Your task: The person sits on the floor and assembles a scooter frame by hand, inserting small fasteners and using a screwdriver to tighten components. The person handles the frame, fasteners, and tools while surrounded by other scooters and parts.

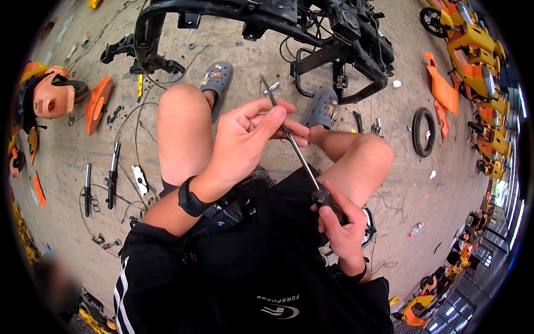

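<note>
A long, thin-shafted screwdriver [302, 160] sits just about mid-view, between the person's bent knees, its tip aimed at 11 o'clock and its black handle toward 4 o'clock. The left hand [257, 127], near 12 o'clock, pinches the shaft with thumb and fingers — well up from the handle — while the right hand [342, 220], at 4 o'clock, is curled round the handle and grips it.

Past the hands, from 11 to 1 o'clock, a black metal frame [289, 32] with cables stands on the concrete floor [400, 250], near the feet in grey clogs [217, 78]. At 9 o'clock lie two black-and-silver tubes [113, 178] beside a white part [140, 180]; at 10 o'clock there is an orange panel [97, 106]. Toward 2 o'clock a black tyre [424, 132] lies flat — beyond it, a row of yellow-orange scooters [473, 47]
</note>
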The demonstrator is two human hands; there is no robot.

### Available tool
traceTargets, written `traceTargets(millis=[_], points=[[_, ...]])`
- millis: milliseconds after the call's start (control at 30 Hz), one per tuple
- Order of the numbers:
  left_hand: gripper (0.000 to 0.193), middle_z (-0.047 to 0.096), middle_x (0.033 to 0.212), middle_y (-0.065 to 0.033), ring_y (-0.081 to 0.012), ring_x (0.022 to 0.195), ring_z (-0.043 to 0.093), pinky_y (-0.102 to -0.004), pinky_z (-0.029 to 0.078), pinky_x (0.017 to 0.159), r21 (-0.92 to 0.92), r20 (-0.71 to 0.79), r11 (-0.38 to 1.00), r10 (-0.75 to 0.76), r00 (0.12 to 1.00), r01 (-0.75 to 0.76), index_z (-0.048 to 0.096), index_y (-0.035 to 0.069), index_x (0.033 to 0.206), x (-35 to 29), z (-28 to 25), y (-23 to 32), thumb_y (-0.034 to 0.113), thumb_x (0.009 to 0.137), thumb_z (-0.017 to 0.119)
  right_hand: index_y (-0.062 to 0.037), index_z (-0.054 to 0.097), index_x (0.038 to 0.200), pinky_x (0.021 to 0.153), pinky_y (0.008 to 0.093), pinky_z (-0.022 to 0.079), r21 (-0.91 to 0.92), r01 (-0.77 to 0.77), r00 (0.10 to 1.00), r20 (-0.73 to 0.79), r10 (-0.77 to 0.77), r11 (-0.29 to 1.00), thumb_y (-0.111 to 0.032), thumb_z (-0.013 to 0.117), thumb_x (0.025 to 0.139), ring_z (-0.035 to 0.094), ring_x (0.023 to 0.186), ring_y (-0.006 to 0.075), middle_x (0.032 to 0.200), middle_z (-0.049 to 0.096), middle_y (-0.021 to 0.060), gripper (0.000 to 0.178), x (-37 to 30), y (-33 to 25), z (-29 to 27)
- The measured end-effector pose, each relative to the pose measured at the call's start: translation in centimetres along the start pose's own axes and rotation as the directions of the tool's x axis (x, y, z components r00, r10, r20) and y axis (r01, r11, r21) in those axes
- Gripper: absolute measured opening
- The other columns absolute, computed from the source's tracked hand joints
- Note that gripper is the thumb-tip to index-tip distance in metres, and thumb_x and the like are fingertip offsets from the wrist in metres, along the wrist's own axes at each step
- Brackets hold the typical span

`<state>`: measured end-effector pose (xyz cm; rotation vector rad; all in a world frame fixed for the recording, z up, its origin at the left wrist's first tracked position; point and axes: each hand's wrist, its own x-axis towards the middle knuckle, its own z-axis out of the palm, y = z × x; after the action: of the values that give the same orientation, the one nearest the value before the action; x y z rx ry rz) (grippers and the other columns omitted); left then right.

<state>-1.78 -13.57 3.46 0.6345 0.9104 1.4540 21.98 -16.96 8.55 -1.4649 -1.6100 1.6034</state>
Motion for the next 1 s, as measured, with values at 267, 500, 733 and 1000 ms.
traceTargets(millis=[267,500,733,1000], points=[[0.029,0.071,0.094,-0.0194,-0.0239,0.083,0.071,-0.0308,0.054,0.077,-0.019,0.006,0.999,-0.043,0.999,0.043,0.057,-0.005,0.111,-0.2,0.21,0.29,0.022,0.101,0.053,0.0028,0.06,0.125,0.063,0.022,0.047,-0.085,0.061,0.998,-0.012,-0.062,0.995,-0.002,0.065,0.088,0.06,0.065,0.0089,0.086,0.07,0.0081,0.038,0.2,0.01,-0.02],[0.029,0.071,0.094,-0.0206,-0.0231,0.082,0.07,-0.0299,0.053,0.077,-0.024,-0.014,0.999,-0.032,0.999,0.031,0.057,-0.006,0.11,-0.17,0.23,0.43,0.022,0.101,0.053,0.0044,0.06,0.124,0.078,0.0253,0.049,-0.133,0.082,0.996,-0.028,-0.086,0.988,-0.002,0.066,0.086,0.065,0.08,0.0149,0.088,0.07,0.0113,0.039,0.1,0.14,0.08],[0.031,0.071,0.094,-0.0206,-0.0225,0.083,0.07,-0.0292,0.053,0.076,-0.024,-0.01,1.0,-0.013,1.0,0.013,0.057,-0.006,0.11,-0.11,0.07,0.03,0.024,0.101,0.053,0.0041,0.06,0.125,0.078,0.0253,0.049,-0.158,0.103,0.994,-0.017,-0.107,0.982,-0.002,0.066,0.087,0.065,0.08,0.0149,0.089,0.07,0.0113,0.039,0.01,0.25,0.01],[0.03,0.071,0.093,-0.0212,-0.023,0.081,0.071,-0.0297,0.054,0.075,-0.021,-0.023,0.999,-0.025,0.999,0.024,0.056,-0.007,0.11,-0.16,0.21,-0.2,0.022,0.101,0.053,0.0029,0.058,0.128,0.059,0.0202,0.045,-0.108,0.055,0.998,-0.009,-0.057,0.993,-0.004,0.064,0.091,0.055,0.06,0.0073,0.086,0.068,0.0076,0.038,0.08,0.03,0.14]])
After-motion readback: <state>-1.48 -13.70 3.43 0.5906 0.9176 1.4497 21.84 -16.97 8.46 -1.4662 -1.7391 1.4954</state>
